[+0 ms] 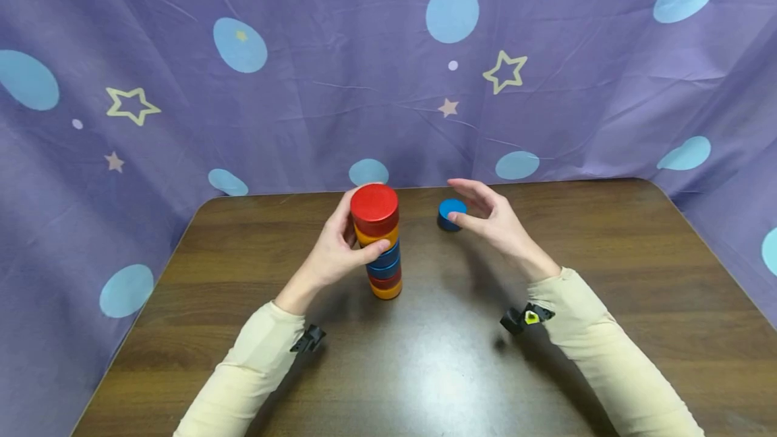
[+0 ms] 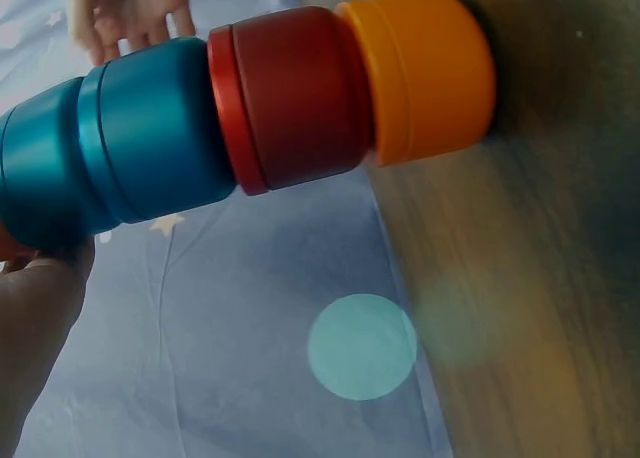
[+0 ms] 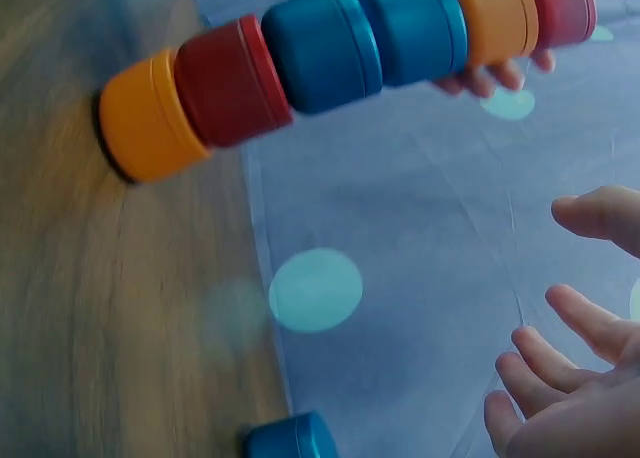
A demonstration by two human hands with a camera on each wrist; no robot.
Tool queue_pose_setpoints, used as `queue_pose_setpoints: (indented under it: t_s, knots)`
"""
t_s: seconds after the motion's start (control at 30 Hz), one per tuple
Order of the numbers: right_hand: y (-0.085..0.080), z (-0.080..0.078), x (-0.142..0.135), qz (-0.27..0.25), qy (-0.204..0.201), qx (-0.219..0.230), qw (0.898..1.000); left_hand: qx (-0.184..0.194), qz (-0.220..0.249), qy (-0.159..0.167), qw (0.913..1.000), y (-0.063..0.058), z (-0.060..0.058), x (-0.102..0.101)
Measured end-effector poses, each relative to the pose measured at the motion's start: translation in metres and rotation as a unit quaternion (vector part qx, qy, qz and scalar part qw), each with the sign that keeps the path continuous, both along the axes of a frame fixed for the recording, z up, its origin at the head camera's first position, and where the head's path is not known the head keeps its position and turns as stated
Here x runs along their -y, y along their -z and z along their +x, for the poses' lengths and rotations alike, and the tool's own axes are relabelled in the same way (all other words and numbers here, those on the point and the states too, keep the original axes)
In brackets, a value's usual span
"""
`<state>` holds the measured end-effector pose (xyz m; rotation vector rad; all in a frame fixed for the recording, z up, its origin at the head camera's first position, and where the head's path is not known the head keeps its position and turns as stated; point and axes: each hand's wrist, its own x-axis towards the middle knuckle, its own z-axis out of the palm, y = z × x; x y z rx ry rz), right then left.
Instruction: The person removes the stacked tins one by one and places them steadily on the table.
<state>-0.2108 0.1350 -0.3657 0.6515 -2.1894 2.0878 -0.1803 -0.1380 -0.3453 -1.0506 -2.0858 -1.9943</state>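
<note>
So the left hand (image 1: 338, 249) is wrapped round the upper part of the stack (image 1: 386, 266), thumb across the front near the orange piece, probably because six round pieces piled on such a narrow base could tip easily. The bottom orange one sits on the table (image 1: 243, 258), so I'd guess that grip is for steadying. Right hand (image 1: 496, 220) is spread, thumb and fingers apart around nothing, near the loose blue piece (image 1: 448, 210), which stands beside the stack, not touching it
</note>
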Motion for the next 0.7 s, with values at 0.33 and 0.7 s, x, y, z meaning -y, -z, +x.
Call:
queue_pose_setpoints:
  t_s: [0.33, 0.7]
  knots:
    - [-0.008, 0.020, 0.018, -0.026, -0.033, -0.016, 0.999, 0.018, -0.001, -0.011, 0.9998, 0.010, 0.003, 0.002]
    - [-0.027, 0.035, 0.035, -0.066, -0.096, -0.054, 0.992, -0.007, -0.012, -0.041, 0.9991, 0.014, 0.002, 0.001]
